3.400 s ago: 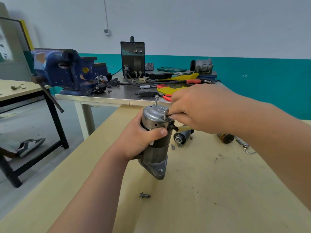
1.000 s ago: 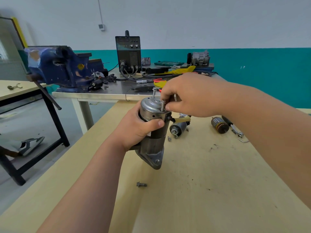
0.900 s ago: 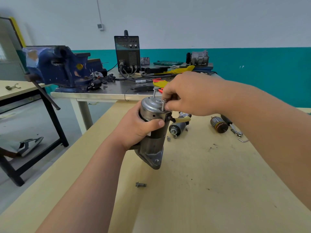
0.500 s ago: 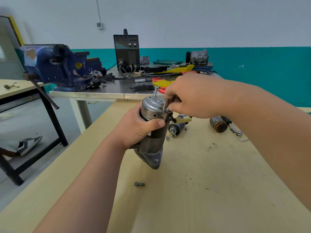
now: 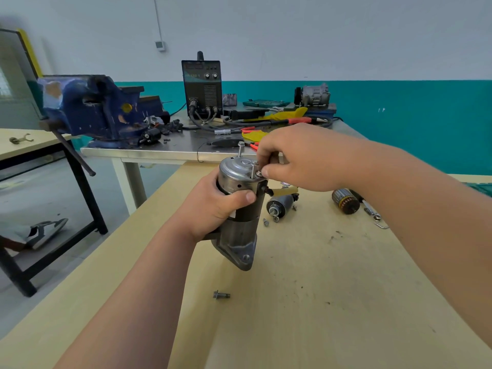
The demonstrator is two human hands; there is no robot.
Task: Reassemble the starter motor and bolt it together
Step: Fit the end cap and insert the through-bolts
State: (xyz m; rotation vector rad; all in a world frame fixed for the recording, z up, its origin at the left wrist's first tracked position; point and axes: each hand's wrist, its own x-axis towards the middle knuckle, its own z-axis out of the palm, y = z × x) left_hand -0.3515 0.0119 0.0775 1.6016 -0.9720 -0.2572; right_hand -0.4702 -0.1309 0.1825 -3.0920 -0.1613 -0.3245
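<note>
The starter motor [image 5: 241,206] stands upright on the wooden table [image 5: 306,302], shiny end cap on top. My left hand [image 5: 213,209] grips its body just below the cap. Two long through bolts stick up from the cap: the far bolt [image 5: 240,149] stands free, and the near bolt [image 5: 253,170] is pinched at the cap's right edge by the fingertips of my right hand [image 5: 298,155]. A loose bolt [image 5: 221,295] lies on the table in front of the motor.
A solenoid [image 5: 281,205], a small screw [image 5: 265,222] and an armature [image 5: 345,201] lie on the table behind the motor. Beyond stands a metal bench [image 5: 159,151] with a blue vise [image 5: 90,107], a black welder [image 5: 202,86], cables and pliers.
My right-hand fingers have shifted slightly around the near bolt on the cap. The motor and my left hand stay in the same place.
</note>
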